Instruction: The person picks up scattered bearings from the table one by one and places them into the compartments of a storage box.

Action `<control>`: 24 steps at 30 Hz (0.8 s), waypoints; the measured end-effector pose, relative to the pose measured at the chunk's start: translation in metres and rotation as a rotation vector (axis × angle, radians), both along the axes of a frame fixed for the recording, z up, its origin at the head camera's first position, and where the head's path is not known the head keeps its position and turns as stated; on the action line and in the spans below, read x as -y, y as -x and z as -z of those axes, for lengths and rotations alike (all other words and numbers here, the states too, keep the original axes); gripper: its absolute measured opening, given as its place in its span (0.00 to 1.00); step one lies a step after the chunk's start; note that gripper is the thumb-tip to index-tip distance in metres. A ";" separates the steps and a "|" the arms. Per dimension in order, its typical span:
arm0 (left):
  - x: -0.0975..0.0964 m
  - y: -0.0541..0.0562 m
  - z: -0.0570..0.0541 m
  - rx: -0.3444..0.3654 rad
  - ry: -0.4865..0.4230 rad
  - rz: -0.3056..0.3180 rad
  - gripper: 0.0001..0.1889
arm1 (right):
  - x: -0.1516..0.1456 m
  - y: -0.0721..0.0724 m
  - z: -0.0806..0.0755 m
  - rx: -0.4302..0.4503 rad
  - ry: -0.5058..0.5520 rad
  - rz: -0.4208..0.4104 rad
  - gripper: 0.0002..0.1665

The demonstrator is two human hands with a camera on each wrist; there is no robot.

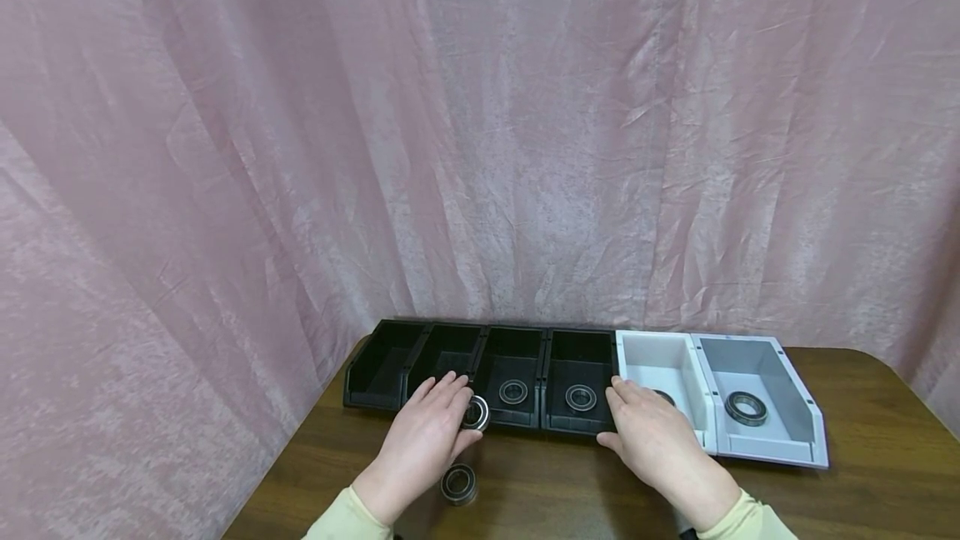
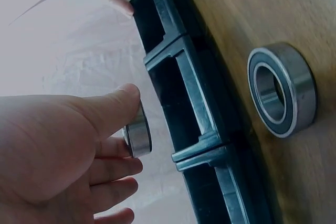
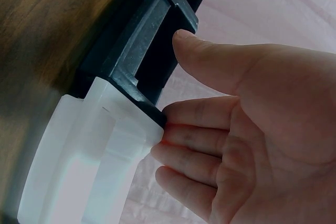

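Note:
My left hand [image 1: 422, 444] pinches a ball bearing [image 2: 139, 136] between thumb and fingers, above the front of the second black bin [image 1: 452, 338]. A second bearing [image 1: 458, 484] lies on the table just in front, beside that hand. With extended fingers, my right hand [image 1: 654, 432] touches the rim where the rightmost black bin [image 1: 582, 348] meets the white bin [image 1: 654, 348]; nothing is in its grasp. The right hand partly covers a bearing [image 1: 664, 397] in the white bin. One bearing [image 1: 513, 392] lies in the third black bin, another [image 1: 581, 397] in the rightmost black one.
A grey bin [image 1: 742, 357] ends the row on the right and holds a larger bearing [image 1: 746, 408]. At the left end stands another black bin [image 1: 382, 361]. The row sits on a brown wooden table [image 1: 877, 415], with a pink curtain [image 1: 525, 148] behind.

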State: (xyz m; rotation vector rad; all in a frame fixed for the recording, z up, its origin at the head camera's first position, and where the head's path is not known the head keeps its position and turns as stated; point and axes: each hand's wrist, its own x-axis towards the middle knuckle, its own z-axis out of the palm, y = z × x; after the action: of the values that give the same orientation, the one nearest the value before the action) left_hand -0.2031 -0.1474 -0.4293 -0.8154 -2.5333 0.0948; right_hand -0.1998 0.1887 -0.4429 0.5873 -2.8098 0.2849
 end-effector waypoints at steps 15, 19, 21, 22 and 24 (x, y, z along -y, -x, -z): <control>0.009 0.012 0.002 0.021 -0.045 -0.025 0.29 | 0.000 0.000 0.000 0.009 -0.004 0.004 0.37; 0.011 0.016 0.003 0.008 -0.047 -0.021 0.29 | 0.000 0.000 0.000 0.011 -0.001 0.006 0.37; 0.012 0.018 0.002 -0.001 -0.046 -0.021 0.29 | 0.000 0.000 0.000 0.009 0.001 0.006 0.37; 0.013 0.019 0.002 -0.006 -0.043 -0.024 0.29 | 0.000 0.000 0.000 0.006 0.001 0.005 0.38; 0.014 0.021 0.002 -0.010 -0.042 -0.027 0.29 | 0.000 0.000 0.001 0.000 0.002 0.004 0.38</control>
State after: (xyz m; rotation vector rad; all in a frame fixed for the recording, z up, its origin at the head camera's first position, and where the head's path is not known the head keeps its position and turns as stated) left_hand -0.2238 -0.1616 -0.4317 -0.7621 -2.5283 0.0540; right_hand -0.1993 0.1885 -0.4435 0.5807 -2.8098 0.2862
